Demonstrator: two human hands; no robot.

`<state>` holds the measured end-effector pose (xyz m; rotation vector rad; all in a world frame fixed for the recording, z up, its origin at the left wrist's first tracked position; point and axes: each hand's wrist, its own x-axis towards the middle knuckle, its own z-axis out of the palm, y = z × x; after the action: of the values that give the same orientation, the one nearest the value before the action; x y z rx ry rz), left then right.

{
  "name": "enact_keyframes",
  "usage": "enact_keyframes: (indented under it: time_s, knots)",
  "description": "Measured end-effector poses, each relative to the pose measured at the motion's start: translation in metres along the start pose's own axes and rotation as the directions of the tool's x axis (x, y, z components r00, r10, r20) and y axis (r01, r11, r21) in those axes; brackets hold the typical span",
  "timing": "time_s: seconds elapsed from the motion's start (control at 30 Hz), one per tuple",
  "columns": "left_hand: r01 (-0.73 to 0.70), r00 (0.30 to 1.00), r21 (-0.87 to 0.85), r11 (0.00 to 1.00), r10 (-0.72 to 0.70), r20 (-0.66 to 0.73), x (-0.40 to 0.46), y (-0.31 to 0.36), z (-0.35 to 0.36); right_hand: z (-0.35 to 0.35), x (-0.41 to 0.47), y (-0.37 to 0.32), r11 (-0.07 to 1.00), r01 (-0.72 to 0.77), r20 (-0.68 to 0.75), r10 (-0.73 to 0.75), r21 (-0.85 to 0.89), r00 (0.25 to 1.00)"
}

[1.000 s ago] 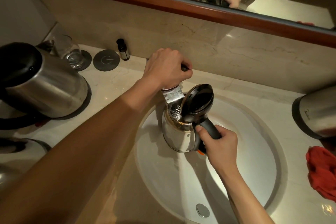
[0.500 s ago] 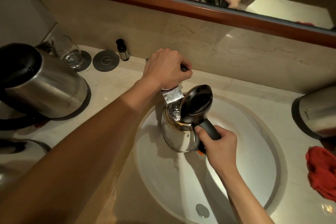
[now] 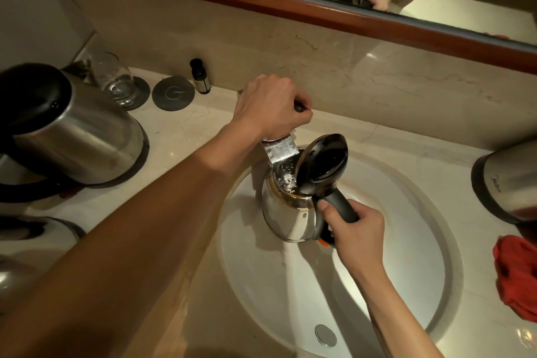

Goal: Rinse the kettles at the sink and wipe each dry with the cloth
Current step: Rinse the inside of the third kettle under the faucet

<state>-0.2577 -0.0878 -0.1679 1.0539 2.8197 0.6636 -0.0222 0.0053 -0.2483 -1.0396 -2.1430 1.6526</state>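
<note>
One steel kettle [image 3: 286, 212] under chrome spout [image 3: 280, 151], round white sink [image 3: 406, 285], red cloth [image 3: 517, 279]

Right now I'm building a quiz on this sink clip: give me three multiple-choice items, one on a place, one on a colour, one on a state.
1. Where is the kettle that the right hand holds?
A. Over the sink basin
B. On the counter beside the glass
C. On the floor

2. What colour is the cloth at the right edge?
A. White
B. Blue
C. Red

3. How is the held kettle's lid?
A. Shut
B. Flipped open
C. Taken off and lying in the basin

Answers: 1 A, its steel body hangs above the white bowl; 2 C, it is plainly red; 3 B, the lid stands up while water from the tap under the left hand runs in.
</note>
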Motion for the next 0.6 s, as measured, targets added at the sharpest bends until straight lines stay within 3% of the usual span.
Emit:
enact_keyframes:
  time_s: [0.6]
  knots:
    - [0.002, 1.0, 0.006, 1.0, -0.003, 0.002, 0.0013, -0.0004, -0.0003, 0.0012, 0.0035, -0.0008, 1.0, -0.016, 0.01, 0.016, 0.002, 1.0]
